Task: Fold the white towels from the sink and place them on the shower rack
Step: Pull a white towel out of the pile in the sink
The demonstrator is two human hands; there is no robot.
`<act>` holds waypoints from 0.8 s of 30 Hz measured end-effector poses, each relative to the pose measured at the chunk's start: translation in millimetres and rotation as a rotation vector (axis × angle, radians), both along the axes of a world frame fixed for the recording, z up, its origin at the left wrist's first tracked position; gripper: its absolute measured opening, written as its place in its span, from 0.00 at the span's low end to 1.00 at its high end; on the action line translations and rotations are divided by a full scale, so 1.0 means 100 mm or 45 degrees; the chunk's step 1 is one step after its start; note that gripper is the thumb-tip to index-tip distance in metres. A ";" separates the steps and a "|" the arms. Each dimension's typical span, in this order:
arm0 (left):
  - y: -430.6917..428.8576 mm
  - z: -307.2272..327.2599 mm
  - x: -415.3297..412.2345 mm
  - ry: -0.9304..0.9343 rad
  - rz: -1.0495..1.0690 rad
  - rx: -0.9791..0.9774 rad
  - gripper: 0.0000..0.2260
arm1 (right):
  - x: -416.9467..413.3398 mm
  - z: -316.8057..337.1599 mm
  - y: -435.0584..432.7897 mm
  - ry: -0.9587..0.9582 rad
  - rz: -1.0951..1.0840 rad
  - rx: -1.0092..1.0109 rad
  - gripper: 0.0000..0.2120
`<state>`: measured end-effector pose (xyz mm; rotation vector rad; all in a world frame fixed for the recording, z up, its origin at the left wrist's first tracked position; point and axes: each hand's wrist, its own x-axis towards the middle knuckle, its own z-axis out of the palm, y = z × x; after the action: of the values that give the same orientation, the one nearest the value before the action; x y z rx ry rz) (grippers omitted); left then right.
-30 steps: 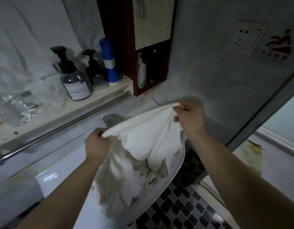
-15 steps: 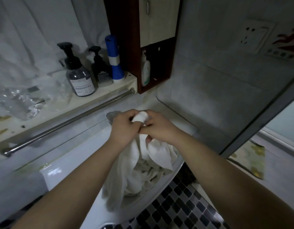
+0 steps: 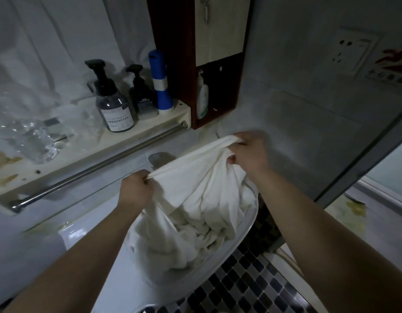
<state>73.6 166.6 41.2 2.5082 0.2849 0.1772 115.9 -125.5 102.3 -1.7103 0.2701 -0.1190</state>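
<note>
A white towel (image 3: 202,179) is stretched between my two hands above the white sink (image 3: 220,251). My left hand (image 3: 136,188) pinches its near-left corner. Farther right and higher, my right hand (image 3: 249,152) grips the other corner. The towel's lower part hangs down onto a crumpled pile of white towels (image 3: 184,242) that fills the sink basin. The faucet (image 3: 159,160) shows just behind the towel's top edge. No shower rack is in sight.
A shelf (image 3: 82,154) with a metal rail (image 3: 98,166) runs along the wall on the left, holding two pump bottles (image 3: 114,105), a blue-and-white container (image 3: 160,82) and clear plastic. A dark wooden cabinet (image 3: 195,59) hangs above. Mosaic floor tiles (image 3: 240,290) lie below right.
Half a second ago my hands were pressed together on the towel above the sink. They have since pulled apart, spreading the towel's top edge wide again.
</note>
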 end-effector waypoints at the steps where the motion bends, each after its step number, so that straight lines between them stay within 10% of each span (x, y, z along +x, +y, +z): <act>1: 0.00 0.01 0.02 -0.023 0.025 -0.055 0.12 | -0.02 -0.02 0.02 0.023 0.062 -0.056 0.13; 8: -0.48 0.39 0.04 -0.168 -0.286 -0.313 0.11 | -0.29 0.06 0.41 0.138 0.680 -0.208 0.41; 14: -0.69 0.49 0.03 -0.387 -0.594 -0.266 0.08 | -0.27 0.14 0.52 0.075 0.597 -0.375 0.04; 24: -0.30 0.27 0.01 -0.393 -0.122 -0.022 0.08 | -0.06 0.12 0.19 -0.045 -0.030 0.035 0.12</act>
<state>74.5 136.8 68.0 2.4261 0.0403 0.5140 110.1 -106.1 114.3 -1.6767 0.2644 -0.1623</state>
